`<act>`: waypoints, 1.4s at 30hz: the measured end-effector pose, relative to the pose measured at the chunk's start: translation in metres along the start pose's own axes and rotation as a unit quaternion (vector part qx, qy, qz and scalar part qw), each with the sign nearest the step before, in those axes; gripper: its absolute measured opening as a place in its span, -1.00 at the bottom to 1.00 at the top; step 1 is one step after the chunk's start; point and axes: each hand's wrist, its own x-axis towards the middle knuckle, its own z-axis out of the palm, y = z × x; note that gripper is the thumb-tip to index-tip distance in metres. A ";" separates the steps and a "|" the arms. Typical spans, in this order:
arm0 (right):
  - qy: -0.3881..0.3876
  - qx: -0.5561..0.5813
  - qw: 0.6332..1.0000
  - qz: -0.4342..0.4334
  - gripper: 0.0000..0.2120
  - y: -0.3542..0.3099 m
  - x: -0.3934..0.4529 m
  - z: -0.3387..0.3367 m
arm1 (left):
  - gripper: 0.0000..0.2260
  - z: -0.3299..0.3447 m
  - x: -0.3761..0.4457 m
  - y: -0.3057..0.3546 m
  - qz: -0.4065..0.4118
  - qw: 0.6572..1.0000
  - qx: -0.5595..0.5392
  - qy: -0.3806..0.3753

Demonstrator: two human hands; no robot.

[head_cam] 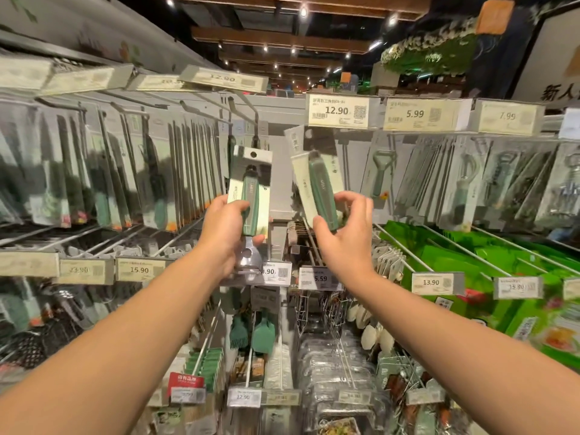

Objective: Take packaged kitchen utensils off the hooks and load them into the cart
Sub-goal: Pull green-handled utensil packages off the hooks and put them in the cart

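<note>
Below the 12.90 price tag, both hands grip green-handled packs: left hand covers its pack, right hand pinches another; labels blurry.

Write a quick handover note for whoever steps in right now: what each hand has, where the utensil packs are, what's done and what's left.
Left hand: grips a packaged green-handled utensil, upright, off its hook.
Right hand: pinches a second green-handled pack, tilted, in front of the hooks below the 12.90 price tag; whether it is clear of its hook cannot be told.
More packs hang on the hooks to either side.
Done: two packs in hand.
Left: the cart is out of view; load both, then take more.
</note>
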 end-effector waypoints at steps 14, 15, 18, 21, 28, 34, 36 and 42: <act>0.015 -0.004 0.996 0.088 -0.61 0.004 0.007 -0.005 | -0.77 0.003 0.000 0.001 -0.014 0.999 -0.028 -0.020; 0.011 -0.006 0.996 0.094 -0.60 0.007 0.011 -0.004 | -0.76 0.004 0.001 0.002 -0.014 0.999 -0.030 -0.019; -0.013 0.005 0.992 0.125 -0.54 0.015 0.029 0.003 | -0.73 0.007 0.006 0.003 -0.015 0.999 -0.034 -0.023; -0.036 0.040 0.977 0.206 -0.62 0.025 0.050 0.009 | -0.75 0.011 0.010 0.003 -0.012 0.999 -0.040 -0.020; -0.075 0.133 0.950 0.274 -0.60 0.043 0.105 0.022 | -0.80 0.023 0.024 0.000 -0.014 1.000 -0.016 -0.016; -0.130 0.057 0.955 0.260 -0.49 0.058 0.141 0.039 | -0.79 0.031 0.036 0.001 -0.028 0.998 -0.031 -0.041; -0.137 0.063 0.951 0.270 -0.49 0.063 0.149 0.042 | -0.80 0.033 0.039 0.002 -0.025 0.998 -0.024 -0.044; -0.120 0.001 0.959 0.256 -0.62 0.074 0.151 0.042 | -0.85 0.032 0.053 0.005 -0.003 0.999 0.047 -0.023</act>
